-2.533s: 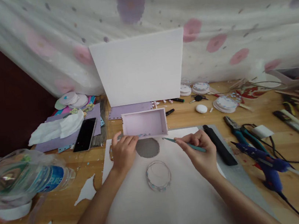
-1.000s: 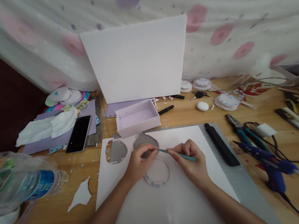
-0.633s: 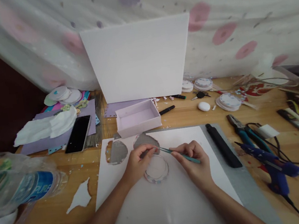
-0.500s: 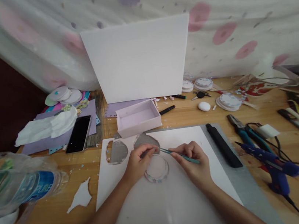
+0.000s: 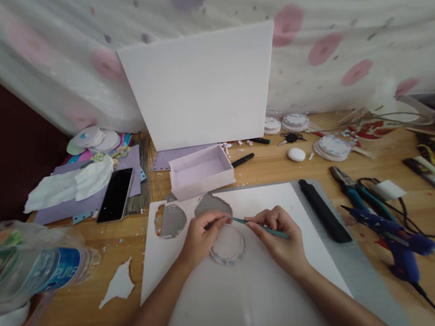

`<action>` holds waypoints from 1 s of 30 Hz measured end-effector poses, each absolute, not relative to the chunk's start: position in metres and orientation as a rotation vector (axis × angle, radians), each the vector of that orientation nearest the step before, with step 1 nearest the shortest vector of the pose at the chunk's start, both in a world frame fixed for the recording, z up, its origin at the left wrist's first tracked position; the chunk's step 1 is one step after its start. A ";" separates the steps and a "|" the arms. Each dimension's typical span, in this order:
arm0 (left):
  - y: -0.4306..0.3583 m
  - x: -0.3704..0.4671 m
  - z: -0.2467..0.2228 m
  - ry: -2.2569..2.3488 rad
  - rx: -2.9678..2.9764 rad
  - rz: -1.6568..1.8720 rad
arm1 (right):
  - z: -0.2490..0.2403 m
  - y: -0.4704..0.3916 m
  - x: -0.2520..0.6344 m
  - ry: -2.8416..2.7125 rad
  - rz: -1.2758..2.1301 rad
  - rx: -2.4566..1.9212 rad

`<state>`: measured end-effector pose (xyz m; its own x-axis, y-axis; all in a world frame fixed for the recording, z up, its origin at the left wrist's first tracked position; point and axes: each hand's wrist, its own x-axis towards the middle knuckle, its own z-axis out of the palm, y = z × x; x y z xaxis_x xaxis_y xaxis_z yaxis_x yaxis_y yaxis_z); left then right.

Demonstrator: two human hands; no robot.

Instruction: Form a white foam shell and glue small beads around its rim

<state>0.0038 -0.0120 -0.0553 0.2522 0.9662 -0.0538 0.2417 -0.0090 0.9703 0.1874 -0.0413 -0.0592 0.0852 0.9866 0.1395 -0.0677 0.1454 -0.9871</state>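
Observation:
My right hand (image 5: 282, 237) grips a slim teal pen-like tool (image 5: 271, 230), its thin end pointing left. That end reaches the fingertips of my left hand (image 5: 204, 238), which are pinched together. What sits between them, if anything, is too small to make out. Just below the fingertips, a round ring outline with coloured dots along its lower edge (image 5: 229, 261) lies on the white board (image 5: 271, 198). Behind the hands, the board has a rounded cut-out (image 5: 210, 203) showing grey. Another such cut-out (image 5: 174, 221) is to the left.
A shallow pink box (image 5: 202, 178) stands behind the board. Right of it lie a black cutter-like bar (image 5: 325, 212), pliers (image 5: 352, 187) and a blue glue gun (image 5: 398, 240) with its cord. On the left are a phone (image 5: 116, 195), a white scrap (image 5: 118, 285) and a plastic bottle (image 5: 50, 270).
Both hands keep nearly the same pose over the board. The teal tool has shifted very slightly left and its thin end shows less beside the left fingertips.

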 end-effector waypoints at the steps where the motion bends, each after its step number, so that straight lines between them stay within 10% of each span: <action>1: -0.012 0.004 -0.055 1.193 1.477 0.871 | -0.059 -0.041 0.187 -1.161 1.078 -1.089; 16: -0.013 0.002 -0.046 1.165 1.449 0.900 | -0.051 -0.040 0.196 -1.070 1.028 -1.070; 30: -0.096 0.014 0.019 1.102 1.291 0.773 | -0.012 -0.105 0.198 -1.881 0.232 -0.970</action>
